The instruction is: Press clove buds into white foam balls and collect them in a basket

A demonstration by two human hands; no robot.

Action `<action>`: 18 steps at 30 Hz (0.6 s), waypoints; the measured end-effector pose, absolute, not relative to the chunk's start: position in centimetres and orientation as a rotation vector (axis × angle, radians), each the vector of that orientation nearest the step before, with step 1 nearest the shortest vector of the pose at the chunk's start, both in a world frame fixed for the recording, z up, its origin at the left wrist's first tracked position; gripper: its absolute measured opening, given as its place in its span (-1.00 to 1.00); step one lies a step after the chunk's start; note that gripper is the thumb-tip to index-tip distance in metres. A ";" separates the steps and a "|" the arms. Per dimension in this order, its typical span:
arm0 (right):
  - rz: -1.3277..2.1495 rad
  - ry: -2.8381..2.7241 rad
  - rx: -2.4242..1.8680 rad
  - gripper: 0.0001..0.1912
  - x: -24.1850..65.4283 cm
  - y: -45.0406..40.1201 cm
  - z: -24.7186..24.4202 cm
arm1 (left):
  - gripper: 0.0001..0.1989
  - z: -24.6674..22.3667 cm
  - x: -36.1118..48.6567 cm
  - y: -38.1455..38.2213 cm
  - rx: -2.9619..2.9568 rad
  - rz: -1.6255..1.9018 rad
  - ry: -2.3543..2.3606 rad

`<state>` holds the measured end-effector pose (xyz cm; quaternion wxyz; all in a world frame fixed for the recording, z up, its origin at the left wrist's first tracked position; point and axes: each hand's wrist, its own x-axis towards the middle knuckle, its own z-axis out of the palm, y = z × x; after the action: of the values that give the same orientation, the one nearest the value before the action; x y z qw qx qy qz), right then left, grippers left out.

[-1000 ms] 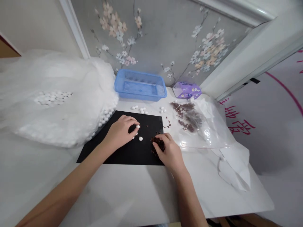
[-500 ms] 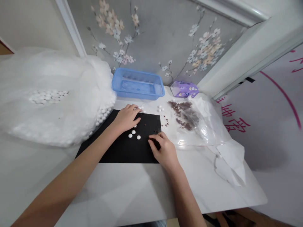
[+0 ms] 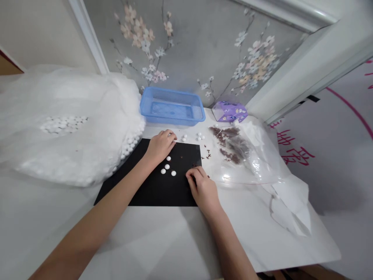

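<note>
My left hand [image 3: 162, 145] rests at the back edge of a black mat [image 3: 140, 189], its fingers curled together; what they hold, if anything, is hidden. Several white rounded pieces [image 3: 167, 167] lie on the mat just in front of it, some with a bit of brown at the edge. Over the mat's right edge, my right hand [image 3: 204, 187] has thumb and forefinger drawn into a pinch, and I cannot make out anything between them. Small dark brown pieces [image 3: 208, 154] are scattered on the table beyond this hand.
At the left bulges a big clear bag [image 3: 72, 155] of white pieces. A blue basket [image 3: 172, 118] and a purple packet [image 3: 230, 112] stand by the wall. Small clusters of white pieces [image 3: 200, 136] lie behind the mat. On the right is a plastic bag [image 3: 256, 167] of brown pieces.
My left hand's fingers, spread before, have drawn together around the white pieces behind the mat. My right hand stays in a pinch at the mat's right edge. The view has shifted slightly.
</note>
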<state>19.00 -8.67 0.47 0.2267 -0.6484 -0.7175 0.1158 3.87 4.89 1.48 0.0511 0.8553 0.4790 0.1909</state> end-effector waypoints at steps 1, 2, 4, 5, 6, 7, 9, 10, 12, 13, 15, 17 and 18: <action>0.327 -1.977 -1.773 -0.84 19.0 -8.7 0.5 | -0.82 1.5 3.8 4.9 2.597 0.601 1.445; 0.340 -1.968 -1.755 -0.83 19.0 -8.7 0.6 | -0.82 1.7 3.7 4.8 2.590 0.621 1.433; 0.385 -1.917 -1.716 -0.84 19.0 -8.7 0.9 | -0.82 2.0 3.6 4.3 2.574 0.667 1.424; 0.428 -1.867 -1.701 -0.84 19.0 -8.8 1.0 | -0.82 2.2 3.6 3.8 2.540 0.721 1.412; 0.495 -1.803 -1.684 -0.84 18.9 -8.8 1.1 | -0.83 2.5 3.6 3.1 2.484 0.789 1.389; 0.577 -1.720 -1.662 -0.85 18.9 -8.9 1.2 | -0.84 2.7 3.6 2.3 2.382 0.890 1.349; 0.742 -1.513 -1.600 -0.86 18.9 -9.0 1.3 | -0.87 3.0 3.8 0.3 2.096 1.062 1.229; 0.806 -1.407 -1.567 -0.86 18.9 -9.0 1.4 | -0.88 3.0 4.0 -0.7 1.940 1.119 1.195; 0.884 -1.235 -1.510 -0.87 18.8 -9.1 1.6 | -0.88 2.9 4.3 -2.9 1.670 1.138 1.155; 0.907 -1.175 -1.490 -0.87 18.8 -9.1 1.7 | -0.88 2.7 4.5 -3.9 1.546 1.129 1.142; 0.949 -1.100 -1.451 -0.84 18.8 -9.1 1.9 | -0.88 2.4 4.7 -5.4 1.330 1.108 1.108; 0.962 -1.060 -1.428 -0.81 18.9 -9.1 2.0 | -0.87 2.1 4.8 -6.3 1.158 1.081 1.067; 0.955 -1.048 -1.428 -0.80 18.9 -9.1 2.1 | -0.86 2.0 4.8 -6.6 1.091 1.063 1.051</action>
<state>18.91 -9.13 2.11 0.5349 -0.5996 -0.4400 0.4010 4.80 -6.55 1.97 0.6016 0.4711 0.4535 0.4588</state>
